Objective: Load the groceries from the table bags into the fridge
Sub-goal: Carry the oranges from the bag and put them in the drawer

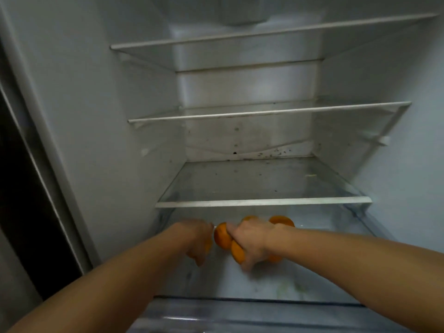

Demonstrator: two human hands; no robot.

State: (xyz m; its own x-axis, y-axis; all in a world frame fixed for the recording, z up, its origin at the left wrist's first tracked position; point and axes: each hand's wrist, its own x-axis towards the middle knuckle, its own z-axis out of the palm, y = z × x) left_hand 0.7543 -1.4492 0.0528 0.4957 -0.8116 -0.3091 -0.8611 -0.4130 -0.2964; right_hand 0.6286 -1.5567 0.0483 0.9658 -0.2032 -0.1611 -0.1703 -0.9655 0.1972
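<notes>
The fridge stands open in front of me, and both my arms reach into the space under its lowest glass shelf (263, 202). Several oranges (222, 235) are bunched there between and under my hands. My right hand (252, 239) curls over the oranges, its fingers wrapped round one (237, 254), with another orange (281, 221) showing behind the wrist. My left hand (198, 239) is curled round an orange (208, 246) that is mostly hidden by its fingers.
Above are two more glass shelves (269, 112) (271, 32), both bare. The back wall (249, 145) carries dark specks. A drawer front (259, 313) runs across below my arms. The fridge's left wall (96, 116) and door frame edge (36, 164) stand at the left.
</notes>
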